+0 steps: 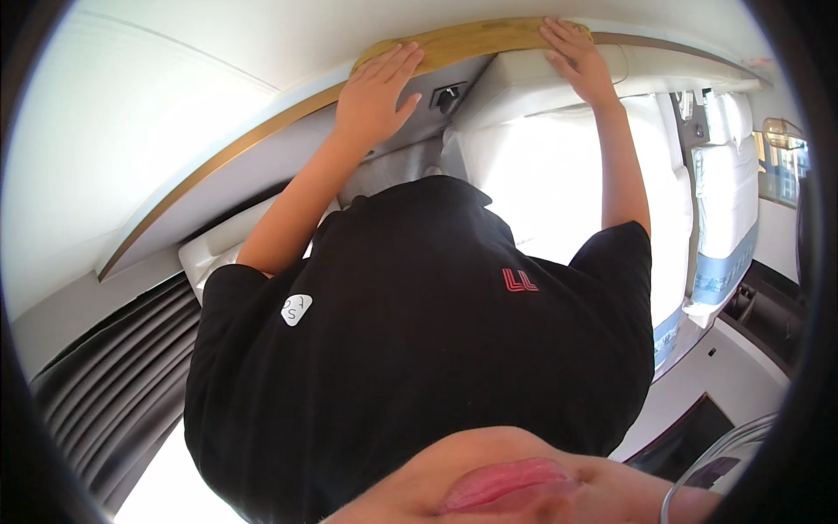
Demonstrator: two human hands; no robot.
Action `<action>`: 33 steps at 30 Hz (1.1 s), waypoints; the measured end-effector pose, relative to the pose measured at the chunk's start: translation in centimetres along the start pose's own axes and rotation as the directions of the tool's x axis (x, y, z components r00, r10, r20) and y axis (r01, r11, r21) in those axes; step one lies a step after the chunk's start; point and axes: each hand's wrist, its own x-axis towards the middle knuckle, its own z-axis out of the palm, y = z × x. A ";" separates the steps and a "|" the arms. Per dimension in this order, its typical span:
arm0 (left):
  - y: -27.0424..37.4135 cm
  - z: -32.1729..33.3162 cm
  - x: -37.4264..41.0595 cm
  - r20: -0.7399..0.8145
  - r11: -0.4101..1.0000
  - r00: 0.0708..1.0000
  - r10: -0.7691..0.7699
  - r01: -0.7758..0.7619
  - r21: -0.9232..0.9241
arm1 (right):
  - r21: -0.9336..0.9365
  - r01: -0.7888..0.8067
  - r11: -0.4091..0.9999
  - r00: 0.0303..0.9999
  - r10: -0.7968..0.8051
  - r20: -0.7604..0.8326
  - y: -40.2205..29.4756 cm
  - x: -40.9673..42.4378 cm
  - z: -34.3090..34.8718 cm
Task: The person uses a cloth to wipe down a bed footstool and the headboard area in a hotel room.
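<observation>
A strip of yellow cloth (481,40) lies along the curved edge of a white panel (196,59). My left hand (380,88) rests flat on the cloth's left end, its fingers extended and its thumb standing out to the side. At the other end, my right hand (573,56) lies across the cloth with straight fingers, and a bit of bunched cloth shows past them. The thumb of that hand is below the cloth. A brown trim strip (216,160) continues along the panel edge on both sides of the cloth. The surface under the palms is hidden.
Beneath the edge is a grey face with a small black fixture (448,98). White plastic-wrapped cushions (543,177) and another wrapped piece (723,196) stand to the right. A grey pleated curtain (124,354) hangs at the left. A window (779,170) shows at far right.
</observation>
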 end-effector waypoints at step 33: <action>-20.4 -17.2 -24.6 -0.227 0.965 0.964 0.142 -0.084 0.248 | -0.153 0.212 0.965 0.799 -0.261 -0.542 -33.3 9.4 14.5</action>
